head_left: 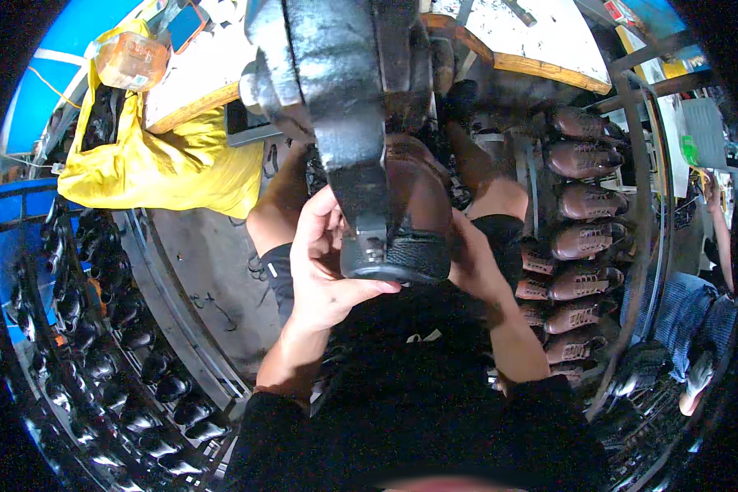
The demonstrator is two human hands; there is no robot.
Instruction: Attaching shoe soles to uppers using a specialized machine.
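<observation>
A brown leather shoe with a black padded collar is held in front of me, below and beside a heavy dark metal machine arm. The arm's narrow tip comes down at the shoe's near left side. My left hand grips that near end from the left, its thumb stretched along the lower rim. On the other side, my right hand holds the shoe's right flank, its fingertips partly hidden behind the leather. Where the machine tip meets the shoe, I cannot make out the contact.
Brown lace-up shoes line a rack on the right. Several dark shoes fill racks on the left. A yellow bag hangs by a white worktable, with a plastic jar above. Another person's blue clothing shows far right.
</observation>
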